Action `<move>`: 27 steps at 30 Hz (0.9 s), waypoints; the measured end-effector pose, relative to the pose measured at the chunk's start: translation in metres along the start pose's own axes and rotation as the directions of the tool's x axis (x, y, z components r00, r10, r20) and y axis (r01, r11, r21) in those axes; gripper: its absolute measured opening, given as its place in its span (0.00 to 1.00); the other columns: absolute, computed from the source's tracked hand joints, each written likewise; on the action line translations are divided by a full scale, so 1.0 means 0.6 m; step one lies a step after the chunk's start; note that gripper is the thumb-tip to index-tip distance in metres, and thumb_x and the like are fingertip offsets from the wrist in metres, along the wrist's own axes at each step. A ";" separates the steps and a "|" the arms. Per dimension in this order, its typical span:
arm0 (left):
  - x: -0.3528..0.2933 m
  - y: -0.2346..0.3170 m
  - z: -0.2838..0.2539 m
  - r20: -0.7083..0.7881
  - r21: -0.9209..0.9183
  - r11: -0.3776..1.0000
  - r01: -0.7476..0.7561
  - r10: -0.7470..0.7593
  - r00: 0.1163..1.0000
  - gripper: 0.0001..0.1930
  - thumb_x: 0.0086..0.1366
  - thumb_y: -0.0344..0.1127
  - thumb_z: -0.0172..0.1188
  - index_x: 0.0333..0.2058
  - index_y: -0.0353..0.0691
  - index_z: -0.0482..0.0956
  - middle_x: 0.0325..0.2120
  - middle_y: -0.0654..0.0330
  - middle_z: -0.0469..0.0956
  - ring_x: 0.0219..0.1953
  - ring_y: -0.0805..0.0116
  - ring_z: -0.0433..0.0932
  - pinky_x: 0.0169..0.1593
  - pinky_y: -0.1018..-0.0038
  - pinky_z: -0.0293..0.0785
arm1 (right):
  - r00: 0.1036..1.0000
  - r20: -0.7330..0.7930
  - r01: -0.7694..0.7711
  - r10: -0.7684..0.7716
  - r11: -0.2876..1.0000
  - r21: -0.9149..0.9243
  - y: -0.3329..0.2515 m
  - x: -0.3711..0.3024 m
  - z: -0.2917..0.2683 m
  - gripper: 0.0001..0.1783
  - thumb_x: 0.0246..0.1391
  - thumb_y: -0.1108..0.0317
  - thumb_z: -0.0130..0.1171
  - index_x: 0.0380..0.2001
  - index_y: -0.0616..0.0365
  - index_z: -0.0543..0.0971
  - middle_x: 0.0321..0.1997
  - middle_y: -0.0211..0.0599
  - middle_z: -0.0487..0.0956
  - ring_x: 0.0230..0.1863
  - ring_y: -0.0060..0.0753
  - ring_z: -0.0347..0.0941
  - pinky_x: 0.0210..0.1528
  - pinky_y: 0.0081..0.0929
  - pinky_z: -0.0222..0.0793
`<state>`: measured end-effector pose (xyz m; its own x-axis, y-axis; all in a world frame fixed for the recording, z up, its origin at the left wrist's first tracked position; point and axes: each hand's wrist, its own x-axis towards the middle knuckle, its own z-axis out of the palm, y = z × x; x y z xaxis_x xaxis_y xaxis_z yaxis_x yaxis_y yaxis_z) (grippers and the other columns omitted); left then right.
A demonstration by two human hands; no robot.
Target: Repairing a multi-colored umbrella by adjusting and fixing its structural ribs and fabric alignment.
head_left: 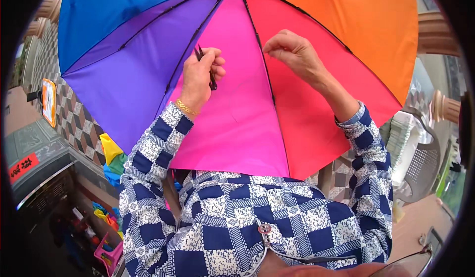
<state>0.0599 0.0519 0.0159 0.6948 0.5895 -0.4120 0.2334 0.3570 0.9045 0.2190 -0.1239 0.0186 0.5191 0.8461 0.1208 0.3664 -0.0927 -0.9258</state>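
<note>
An open umbrella with rainbow-coloured panels [222, 138] spreads before me, its inner side with black ribs [257, 37] facing me. My left hand [199, 74] is closed around small black thread snips [213, 83], their points upward, over the pink panel near the purple one. To the right, my right hand [292, 51] is raised over the red panel beside a rib, thumb and fingertips pinched together. Whatever lies between those fingertips is too small to make out. A faint thin thread [233, 109] seems to curve across the pink panel below my hands.
A grey plastic chair [420, 153] with pale stacked material stands at the right. At the left are yellow, green and blue folded cloth [113, 153], a dark cabinet [44, 178] and a pink basket [110, 251]. Patterned tiles [74, 113] cover the floor.
</note>
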 end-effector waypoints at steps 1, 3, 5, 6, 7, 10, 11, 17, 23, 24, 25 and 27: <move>0.023 -0.010 0.013 0.007 -0.007 1.000 0.004 -0.004 1.000 0.09 0.63 0.35 0.50 0.35 0.34 0.73 0.24 0.59 0.75 0.19 0.76 0.72 0.21 0.80 0.65 | 1.000 0.000 -0.007 0.007 1.000 -0.008 0.013 0.010 -0.002 0.05 0.47 0.80 0.55 0.29 0.61 0.77 0.29 0.35 0.74 0.34 0.28 0.72 0.36 0.23 0.68; 0.064 -0.044 0.030 0.035 -0.120 0.990 0.067 -0.063 0.997 0.10 0.63 0.35 0.51 0.37 0.34 0.73 0.24 0.59 0.75 0.19 0.75 0.73 0.21 0.80 0.66 | 0.995 -0.090 0.026 -0.050 0.968 -0.251 0.055 0.026 0.008 0.04 0.48 0.79 0.55 0.29 0.60 0.78 0.29 0.35 0.75 0.33 0.31 0.73 0.35 0.24 0.69; 0.091 -0.075 0.051 0.021 -0.170 0.982 0.079 -0.077 0.997 0.10 0.63 0.35 0.51 0.36 0.34 0.73 0.24 0.59 0.75 0.18 0.75 0.72 0.20 0.80 0.66 | 0.990 -0.110 0.037 -0.085 0.923 -0.382 0.090 0.037 0.015 0.04 0.48 0.78 0.55 0.29 0.59 0.78 0.29 0.36 0.75 0.33 0.32 0.74 0.34 0.25 0.69; 0.098 -0.084 0.057 0.003 -0.197 0.976 0.088 -0.089 0.996 0.09 0.62 0.35 0.52 0.36 0.34 0.73 0.24 0.59 0.75 0.17 0.75 0.72 0.20 0.79 0.65 | 0.988 -0.123 0.029 -0.093 0.895 -0.445 0.100 0.042 0.027 0.04 0.48 0.75 0.55 0.28 0.58 0.78 0.29 0.36 0.75 0.32 0.35 0.74 0.34 0.28 0.70; 0.101 -0.094 0.060 -0.015 -0.223 0.970 0.095 -0.101 0.995 0.09 0.62 0.34 0.53 0.36 0.34 0.73 0.23 0.59 0.75 0.17 0.75 0.72 0.19 0.79 0.65 | 0.985 -0.137 0.021 -0.104 0.862 -0.506 0.109 0.047 0.039 0.03 0.48 0.73 0.55 0.28 0.56 0.78 0.29 0.36 0.75 0.32 0.39 0.74 0.34 0.31 0.70; 0.104 -0.120 0.067 -0.043 -0.248 0.965 0.089 -0.103 0.994 0.09 0.61 0.34 0.53 0.35 0.34 0.73 0.22 0.59 0.75 0.16 0.75 0.71 0.19 0.79 0.64 | 0.984 -0.143 0.004 -0.105 0.818 -0.575 0.127 0.048 0.067 0.04 0.48 0.70 0.55 0.28 0.54 0.78 0.29 0.37 0.75 0.32 0.43 0.74 0.33 0.35 0.71; 0.104 -0.123 0.070 -0.053 -0.254 0.964 0.084 -0.101 0.993 0.08 0.61 0.34 0.54 0.35 0.35 0.73 0.22 0.59 0.75 0.15 0.76 0.71 0.18 0.79 0.64 | 0.984 -0.148 -0.007 -0.097 0.812 -0.583 0.128 0.047 0.072 0.04 0.48 0.70 0.55 0.28 0.54 0.78 0.29 0.37 0.75 0.32 0.43 0.74 0.34 0.36 0.71; 0.109 -0.141 0.073 -0.089 -0.261 0.961 0.092 -0.119 0.989 0.08 0.60 0.33 0.54 0.34 0.35 0.73 0.21 0.58 0.75 0.15 0.76 0.70 0.18 0.80 0.63 | 0.993 -0.118 -0.055 -0.022 0.791 -0.609 0.143 0.059 0.090 0.05 0.48 0.68 0.55 0.29 0.55 0.78 0.30 0.39 0.76 0.34 0.44 0.74 0.36 0.38 0.71; 0.116 -0.159 0.071 -0.096 -0.274 0.957 0.097 -0.127 0.987 0.07 0.60 0.33 0.54 0.34 0.36 0.73 0.21 0.58 0.76 0.15 0.76 0.70 0.18 0.80 0.62 | 0.997 -0.073 -0.055 0.016 0.819 -0.572 0.166 0.065 0.095 0.06 0.47 0.70 0.56 0.29 0.57 0.78 0.30 0.40 0.78 0.34 0.42 0.75 0.36 0.34 0.71; 0.118 -0.159 0.071 -0.097 -0.273 0.957 0.098 -0.129 0.987 0.07 0.60 0.33 0.54 0.34 0.36 0.73 0.21 0.58 0.76 0.15 0.76 0.70 0.18 0.80 0.62 | 0.997 -0.068 -0.061 0.027 0.821 -0.568 0.168 0.067 0.094 0.06 0.46 0.69 0.56 0.30 0.57 0.79 0.30 0.41 0.78 0.34 0.42 0.75 0.37 0.34 0.71; 0.120 -0.159 0.072 -0.108 -0.278 0.956 0.089 -0.124 0.986 0.07 0.60 0.33 0.54 0.33 0.36 0.73 0.20 0.59 0.76 0.14 0.76 0.70 0.17 0.80 0.62 | 0.997 -0.068 -0.062 0.028 0.822 -0.567 0.170 0.069 0.093 0.06 0.46 0.69 0.56 0.30 0.57 0.79 0.30 0.41 0.78 0.34 0.42 0.75 0.37 0.34 0.71; 0.122 -0.162 0.072 -0.130 -0.290 0.954 0.072 -0.114 0.985 0.06 0.58 0.33 0.54 0.31 0.36 0.73 0.18 0.60 0.76 0.11 0.77 0.69 0.15 0.80 0.61 | 0.997 -0.064 -0.068 0.038 0.826 -0.560 0.175 0.071 0.095 0.06 0.46 0.70 0.56 0.30 0.58 0.79 0.30 0.41 0.78 0.34 0.42 0.75 0.37 0.34 0.71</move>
<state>0.1175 0.0291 -0.0972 0.5695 0.6342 -0.5229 0.0753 0.5933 0.8015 0.2355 -0.0678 -0.0938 0.5813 0.8064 0.1083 0.7000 -0.4277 -0.5719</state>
